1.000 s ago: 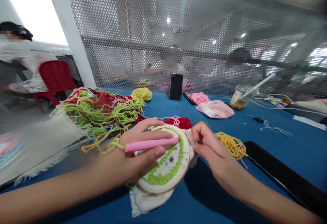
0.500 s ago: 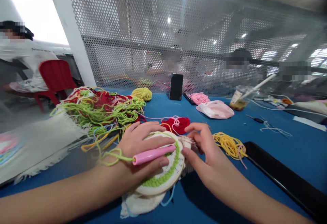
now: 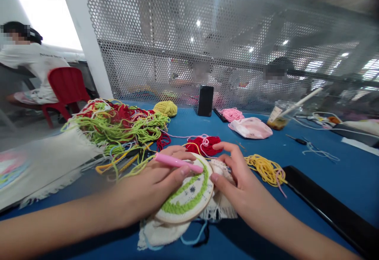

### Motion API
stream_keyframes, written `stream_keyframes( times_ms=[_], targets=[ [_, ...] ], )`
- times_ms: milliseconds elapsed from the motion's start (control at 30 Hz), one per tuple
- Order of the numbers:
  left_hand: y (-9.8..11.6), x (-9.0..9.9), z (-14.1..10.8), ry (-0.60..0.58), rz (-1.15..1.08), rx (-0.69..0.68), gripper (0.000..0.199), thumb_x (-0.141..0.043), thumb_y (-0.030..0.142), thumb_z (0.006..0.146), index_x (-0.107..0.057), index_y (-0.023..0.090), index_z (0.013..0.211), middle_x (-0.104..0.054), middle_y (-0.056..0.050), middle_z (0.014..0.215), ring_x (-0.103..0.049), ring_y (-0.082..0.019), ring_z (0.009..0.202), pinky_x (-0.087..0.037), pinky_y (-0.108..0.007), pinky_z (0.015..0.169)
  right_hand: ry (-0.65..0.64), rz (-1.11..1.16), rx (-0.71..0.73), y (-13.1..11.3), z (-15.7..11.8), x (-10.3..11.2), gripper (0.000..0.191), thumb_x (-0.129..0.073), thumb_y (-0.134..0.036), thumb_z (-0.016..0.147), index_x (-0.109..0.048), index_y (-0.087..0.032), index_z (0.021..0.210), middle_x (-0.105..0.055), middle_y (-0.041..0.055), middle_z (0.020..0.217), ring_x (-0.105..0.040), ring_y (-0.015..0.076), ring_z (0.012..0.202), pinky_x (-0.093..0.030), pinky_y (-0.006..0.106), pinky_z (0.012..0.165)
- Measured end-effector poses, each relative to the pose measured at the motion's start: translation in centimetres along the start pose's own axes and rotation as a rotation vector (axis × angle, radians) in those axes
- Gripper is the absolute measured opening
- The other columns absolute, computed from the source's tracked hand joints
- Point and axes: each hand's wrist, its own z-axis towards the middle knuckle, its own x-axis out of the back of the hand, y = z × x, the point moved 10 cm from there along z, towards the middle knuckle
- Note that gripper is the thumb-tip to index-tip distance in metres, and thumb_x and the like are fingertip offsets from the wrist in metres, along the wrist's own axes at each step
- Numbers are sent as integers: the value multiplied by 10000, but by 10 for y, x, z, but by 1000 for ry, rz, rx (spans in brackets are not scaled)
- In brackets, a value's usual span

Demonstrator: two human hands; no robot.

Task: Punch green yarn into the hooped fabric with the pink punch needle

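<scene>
My left hand (image 3: 151,183) rests on a round wooden embroidery hoop (image 3: 189,193) and is shut on a pink punch needle (image 3: 177,162), whose tip points at the hoop's right side. The hoop holds cream cloth (image 3: 160,232) worked with a curved band of green yarn loops. My right hand (image 3: 233,177) grips the hoop's right rim and the gathered cloth. Green yarn strands trail from my left hand toward a tangled heap of green and red yarn (image 3: 118,129).
The blue table (image 3: 308,161) holds red yarn (image 3: 205,145), loose yellow yarn (image 3: 266,170), a yellow yarn ball (image 3: 166,109), a phone (image 3: 205,100), a pink bag (image 3: 251,128), a plastic cup (image 3: 276,115) and a black tray (image 3: 325,200). A person sits on a red chair (image 3: 68,88) at left.
The punch needle's back end has swung up, so it now slants down toward the right. The hoop has turned slightly and the cloth has shifted, with more fringe showing below my right hand.
</scene>
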Motion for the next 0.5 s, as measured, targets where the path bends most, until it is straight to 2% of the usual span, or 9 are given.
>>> stream_keyframes(
  times_ms=[67,200,300,500],
  targets=[
    [3,1,0,11,9,8,353,-323,322,888,-397,357,1231,-419,24,1288,-362,-186,1208,-332,-343,991,-15,76,-29,4,0,-2,336,-413,-201,841,-291,-320,1130,-463,-2,947,-515,123,820,-447,289,748],
    [8,2,1,30,19,-26,343,-368,335,871,-422,373,1207,-380,49,1317,-294,-199,1245,-309,-353,1007,-54,183,-63,8,0,-6,421,-442,-236,831,-209,-346,1164,-433,-6,965,-518,95,685,-458,240,597],
    [7,3,3,50,-22,-23,336,-355,354,871,-435,367,1197,-404,40,1289,-286,-207,1240,-255,-401,1030,-27,156,-33,4,0,-2,453,-464,-209,818,-207,-348,1165,-433,-11,961,-511,93,689,-449,236,601],
    [0,6,1,53,-201,130,321,-342,423,861,-493,387,1141,-353,51,1311,-290,-210,1227,-237,-407,1036,1,176,-18,-9,2,6,404,-451,-164,821,-229,-315,1123,-462,-12,945,-480,93,700,-430,239,626]
  ],
)
